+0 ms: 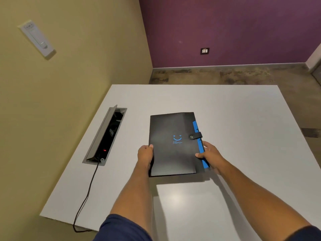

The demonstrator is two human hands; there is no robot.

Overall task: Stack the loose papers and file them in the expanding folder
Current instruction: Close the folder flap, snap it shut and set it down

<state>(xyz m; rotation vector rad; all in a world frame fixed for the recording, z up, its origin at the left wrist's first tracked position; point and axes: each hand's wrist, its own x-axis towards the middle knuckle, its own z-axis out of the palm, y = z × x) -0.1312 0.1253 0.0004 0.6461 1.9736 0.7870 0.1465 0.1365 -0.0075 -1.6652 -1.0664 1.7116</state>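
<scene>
A black expanding folder [173, 146] with a blue smile logo and blue side edge lies on the white table [234, 119], its snap strap fastened on the right. My left hand [145, 154] grips the folder's left edge. My right hand [211, 154] holds its right edge over the blue gusset. A neat stack of white papers [189, 211] lies flat on the table just in front of the folder, between my forearms.
An open grey cable box [106, 136] is set into the table at the left, with a red light inside and a black cord [86, 197] running off the near edge. Yellow wall at the left, purple wall behind.
</scene>
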